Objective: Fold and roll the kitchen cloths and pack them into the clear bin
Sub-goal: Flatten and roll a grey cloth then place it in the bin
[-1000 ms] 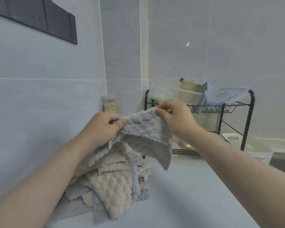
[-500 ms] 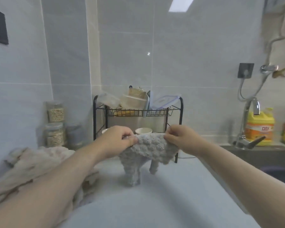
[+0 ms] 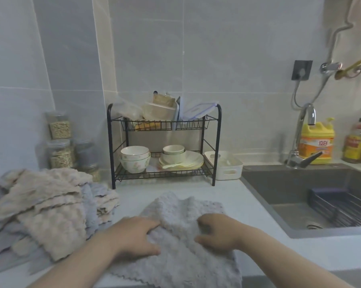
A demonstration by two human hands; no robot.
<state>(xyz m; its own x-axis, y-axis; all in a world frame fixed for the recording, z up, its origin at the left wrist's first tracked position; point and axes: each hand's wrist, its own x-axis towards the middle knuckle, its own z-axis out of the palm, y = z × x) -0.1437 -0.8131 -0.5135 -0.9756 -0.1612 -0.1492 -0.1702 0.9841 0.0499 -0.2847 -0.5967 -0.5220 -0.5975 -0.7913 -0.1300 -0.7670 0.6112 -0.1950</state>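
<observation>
Grey fluffy kitchen cloth [image 3: 185, 262] spread on white worktop [image 3: 248, 206] before me — my left hand [image 3: 136, 235] and right hand [image 3: 218, 230] each grip fold of it, fingers curled. Heap of beige and grey cloths [image 3: 44, 213] just left.

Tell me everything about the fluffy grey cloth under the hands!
The grey cloth is fluffy, bumpy microfibre by the look of it, with a wavy scalloped edge. It lies spread but rumpled on the white countertop, its near edge at the counter's front. The left hand and right hand grip its bunched middle.
</observation>
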